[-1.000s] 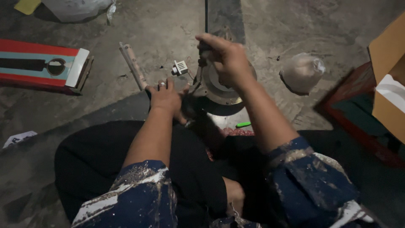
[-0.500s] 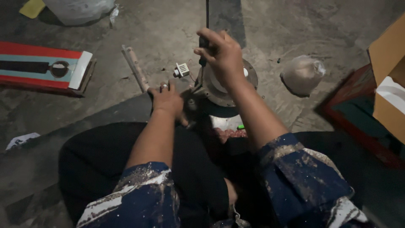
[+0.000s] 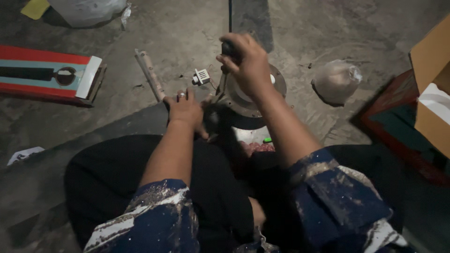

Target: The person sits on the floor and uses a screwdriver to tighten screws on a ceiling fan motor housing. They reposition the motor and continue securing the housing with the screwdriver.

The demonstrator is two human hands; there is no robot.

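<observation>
from the head view i look down on my own two arms over a rough concrete floor (image 3: 187,28). my right hand (image 3: 251,63) is fisted round the dark handle of a tool (image 3: 228,48), fingers wrapped tight together on it, wrist cocked above a round metal disc assembly (image 3: 279,84) lying flat on the floor just ahead of my knees. the tool's shaft runs down toward the disc's near edge, though its tip is lost in shadow, so i cannot tell just where it bites. my left hand (image 3: 186,108) is pressed low at the disc's left side, a ring on one finger, fingers spread and curled down onto a dark part there; it reads to me as a steadying grip so the piece does not turn under the tool, but what it actually clasps is too dark to make out.

a small white plastic part (image 3: 202,76) sits on the floor just left of the disc, near enough to reach. a pale rod (image 3: 150,75) lies at a slant further left, and a long red and teal box (image 3: 47,75) lies well out on the left. a crumpled clear bag (image 3: 336,80) rests to the right of the disc, and an open cardboard carton (image 3: 429,65) stands at the far right edge
</observation>
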